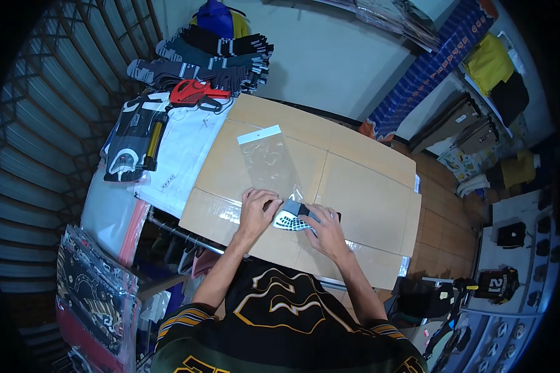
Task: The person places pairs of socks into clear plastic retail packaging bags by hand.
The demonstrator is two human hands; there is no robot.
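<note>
A folded sock [289,220], grey and black with a white patterned part, lies on the cardboard sheet [367,186]. My left hand [257,210] is at the sock's left end, its fingers bent at the lower edge of a clear plastic bag [267,160] with a white top strip. From the right, my right hand [325,227] rests on the sock, fingers curled round its dark part. Whether the left fingertips pinch the bag or the sock is too small to tell.
At the back left stand piled socks [211,59], a red label gun [196,93] and a packed dark item [130,137]. Bagged garments [96,292] hang at the lower left. Shelves [510,230] with goods line the right side.
</note>
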